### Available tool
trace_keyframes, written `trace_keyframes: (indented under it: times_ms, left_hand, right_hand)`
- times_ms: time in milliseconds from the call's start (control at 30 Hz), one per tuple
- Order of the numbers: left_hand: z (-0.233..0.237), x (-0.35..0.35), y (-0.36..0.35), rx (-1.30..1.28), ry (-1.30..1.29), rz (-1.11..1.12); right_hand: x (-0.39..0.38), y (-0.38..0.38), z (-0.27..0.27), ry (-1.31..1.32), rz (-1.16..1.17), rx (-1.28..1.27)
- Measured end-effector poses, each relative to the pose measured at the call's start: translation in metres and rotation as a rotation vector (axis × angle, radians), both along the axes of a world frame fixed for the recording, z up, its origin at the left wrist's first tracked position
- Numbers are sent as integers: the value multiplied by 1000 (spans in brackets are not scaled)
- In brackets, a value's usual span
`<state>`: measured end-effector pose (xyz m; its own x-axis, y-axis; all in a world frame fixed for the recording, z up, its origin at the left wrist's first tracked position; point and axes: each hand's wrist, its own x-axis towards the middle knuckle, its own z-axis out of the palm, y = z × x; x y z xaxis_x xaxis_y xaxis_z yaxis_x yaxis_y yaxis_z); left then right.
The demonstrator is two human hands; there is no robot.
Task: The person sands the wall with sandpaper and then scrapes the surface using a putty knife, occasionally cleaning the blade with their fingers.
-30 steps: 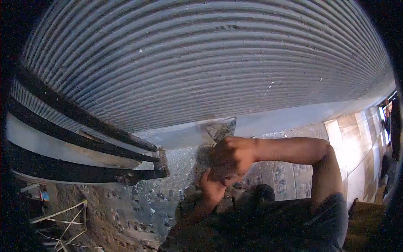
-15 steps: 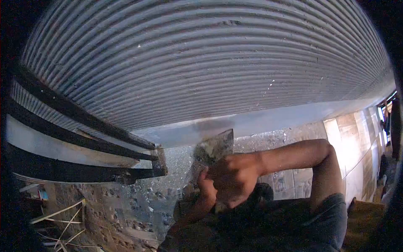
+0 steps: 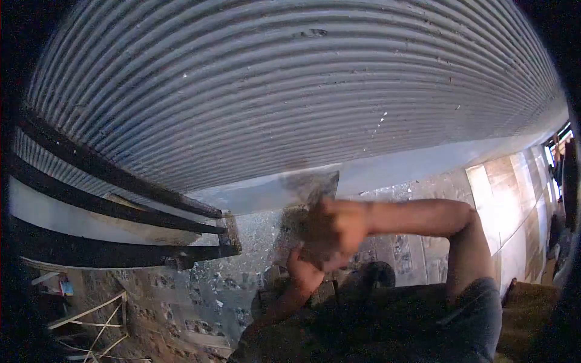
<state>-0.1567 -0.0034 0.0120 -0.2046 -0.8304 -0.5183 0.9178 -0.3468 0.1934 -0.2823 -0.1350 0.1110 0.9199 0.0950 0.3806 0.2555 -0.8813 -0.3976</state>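
My right hand, blurred by motion, is closed around a flat, wide-bladed tool that looks like a scraper. The blade, grey and smeared, reaches up to the smooth strip at the foot of the ribbed wall. Close below it is my left hand, with its thumb raised and its fingers curled. What lies in the left hand is hidden behind the right one. A brownish smudge marks the wall at the blade's upper edge.
The ribbed grey wall fills the upper view. Dark metal bars stand at the left. Pale flecks cover the tiled floor. Light-coloured straps lie at the lower left. Bright light falls on the floor at the right.
My right hand and the blade have moved up toward the wall. The left hand has shifted slightly, staying below the right. The head view has moved a little.
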Motion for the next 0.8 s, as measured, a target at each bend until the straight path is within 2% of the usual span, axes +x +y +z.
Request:
trace_keyframes:
  times_ms: [33,100,133,200,233,267,333,367,400,433,467,500,533,600,633,700,800]
  left_hand:
    - [-3,-2,-4,-8,1,4]
    - [-18,-2,-1,-75,199,-36]
    - [-27,1,1,-109,292,-60]
    - [-35,9,5,-182,485,-105]
    - [-32,12,6,-191,484,-104]
    - [-25,14,7,-179,441,-95]
    - [-1,11,7,-159,416,-77]
    - [21,9,1,-7,206,-122]
    - [32,8,-4,142,-12,-172]
    - [16,7,-1,150,-14,-178]
    - [-12,6,1,-7,295,-166]
    - [-14,3,-1,-169,605,-150]
    - [-14,1,2,-170,607,-155]
    - [24,-3,0,47,274,-73]
    - [21,-2,2,50,271,-74]
    - [3,-4,2,3,290,-93]
    - [-16,3,7,-53,298,-132]
  right_hand:
    - [5,14,-12,1,4,-8]
    - [18,51,-34,-362,-153,332]
    - [14,29,-19,-373,-156,334]
    - [-6,-35,29,-18,-27,128]
    - [-13,-31,36,81,-191,162]
    - [-11,-23,32,83,-187,153]
    - [-10,10,16,-14,-41,-120]
    - [3,26,37,-212,29,85]
    - [1,21,28,-212,24,87]
    - [-2,12,14,-205,42,-2]
    - [-5,3,7,-198,58,-94]
    - [-5,-13,42,-166,-26,-35]
    - [-2,-10,44,-165,-29,-38]
    - [3,-2,45,-253,-17,27]
    - [6,9,42,-255,-18,29]
    - [8,26,39,-169,119,4]
    - [-3,-20,25,-184,122,-56]
